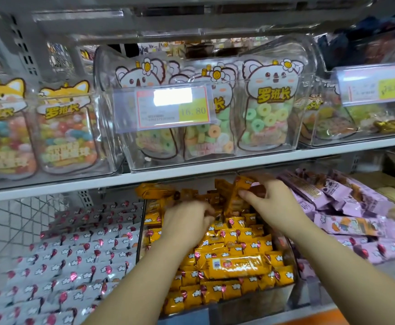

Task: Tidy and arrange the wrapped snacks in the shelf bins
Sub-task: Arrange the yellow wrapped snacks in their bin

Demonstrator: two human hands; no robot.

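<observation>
- The yellow wrapped snacks [238,245] are sitting in the middle bin [250,301] of the lower shelf, and the job there is looking roughly half done. The front rows are lying flat and mostly lined up, while the back of the bin is looking jumbled, with packets tipping at all angles.
- One long orange bar [236,265] is lying crosswise on top of the front rows. It probably needs turning or moving.
- The wrappers are looking glossy and crinkly, printed with small white clouds and a red balloon, so they are likely to be slipping over one another easily.
- The right hand [271,202] is reaching to the back of the bin and pinching an upright packet [236,198] between thumb and fingertips.
- The left hand [187,221] is pressing down into the pile with its fingers curled. The tips are hiding among the wrappers, so I cannot tell whether they are grasping anything.
- The white snacks [74,266] in the bin to the left are lying in neat overlapping rows and appear finished.
- The pink snacks [346,207] in the bin to the right are heaping loosely and seem to be waiting their turn.
- Above, a clear bin of ring-candy bags [215,127] is standing on the upper shelf, carrying a price tag [172,109].
</observation>
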